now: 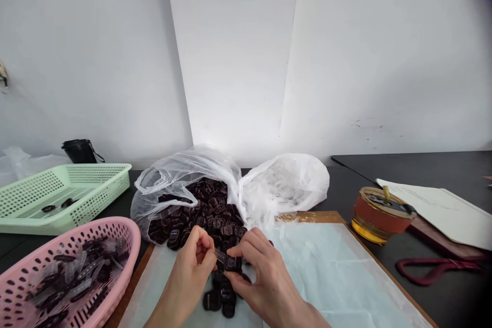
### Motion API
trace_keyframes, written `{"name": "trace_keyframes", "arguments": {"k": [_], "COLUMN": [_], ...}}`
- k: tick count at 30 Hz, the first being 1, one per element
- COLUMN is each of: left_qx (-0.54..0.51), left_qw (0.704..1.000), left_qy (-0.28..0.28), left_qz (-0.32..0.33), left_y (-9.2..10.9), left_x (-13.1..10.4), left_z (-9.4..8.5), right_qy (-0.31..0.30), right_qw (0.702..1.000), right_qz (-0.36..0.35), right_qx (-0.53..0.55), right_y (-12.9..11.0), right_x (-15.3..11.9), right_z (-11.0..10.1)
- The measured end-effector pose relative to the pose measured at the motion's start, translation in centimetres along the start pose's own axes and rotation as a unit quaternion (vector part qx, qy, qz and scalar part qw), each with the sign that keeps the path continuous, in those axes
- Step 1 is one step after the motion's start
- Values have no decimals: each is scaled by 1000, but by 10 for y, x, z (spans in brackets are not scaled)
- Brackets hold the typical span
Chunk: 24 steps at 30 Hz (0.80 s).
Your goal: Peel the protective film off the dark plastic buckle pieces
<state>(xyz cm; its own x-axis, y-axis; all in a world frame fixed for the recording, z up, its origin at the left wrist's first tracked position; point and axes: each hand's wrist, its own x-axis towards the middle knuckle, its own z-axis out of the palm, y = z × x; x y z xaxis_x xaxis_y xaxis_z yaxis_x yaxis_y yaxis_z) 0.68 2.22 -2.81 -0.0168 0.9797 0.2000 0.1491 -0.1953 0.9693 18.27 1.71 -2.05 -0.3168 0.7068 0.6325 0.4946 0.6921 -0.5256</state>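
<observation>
Over the near middle of the pale blue sheet (319,277), your two hands work close together: your left hand (188,271) has thumb and forefinger pinched on one end of a clear slotted strip (220,255), and your right hand (265,269) grips a glossy dark brown plastic buckle (232,264) between thumb and fingers. The strip's other end meets the buckle; you cannot tell whether it is threaded in. Under and just beyond your hands, a heap of loose matching buckles (209,200) spills onto the sheet from a translucent plastic bag (157,184) at its far left edge. At the sheet's far edge, beside that bag, sits a white plastic bag (307,177) of clear strips. Left of the sheet stands a pink perforated basket (132,238) holding strips and dark pieces, with a green perforated tray (121,177) beyond it. To the sheet's right are a round amber container (371,230) with a reddish band, scissors (423,270) with dark red handles, and an open notebook (442,210).
</observation>
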Motion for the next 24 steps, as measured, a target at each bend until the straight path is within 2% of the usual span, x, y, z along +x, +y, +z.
{"name": "trace_keyframes", "arguments": {"k": [5,8,11,13,19,24], "left_qx": [-17,-82,-166,-190,-268,-242], "left_qw": [1000,995,974,963,945,954], "left_qy": [-8,-52,-124,-147,-107,-82], "left_qz": [-8,-38,-93,-119,-153,-156], "left_y": [4,11,17,17,12,15], "left_x": [-2,-3,-5,-6,-11,-12], "left_z": [-2,-4,-3,1,9,11], "right_qy": [13,15,12,7,18,25], "right_qw": [1000,999,999,1000,1000,999], "right_qz": [-8,11,18,15,-3,-19], "right_qx": [18,26,30,25,2,-6], "right_y": [-1,-1,1,2,4,5], "right_x": [0,-1,-2,-3,-2,-4], "right_z": [1,1,2,4,6,11]}}
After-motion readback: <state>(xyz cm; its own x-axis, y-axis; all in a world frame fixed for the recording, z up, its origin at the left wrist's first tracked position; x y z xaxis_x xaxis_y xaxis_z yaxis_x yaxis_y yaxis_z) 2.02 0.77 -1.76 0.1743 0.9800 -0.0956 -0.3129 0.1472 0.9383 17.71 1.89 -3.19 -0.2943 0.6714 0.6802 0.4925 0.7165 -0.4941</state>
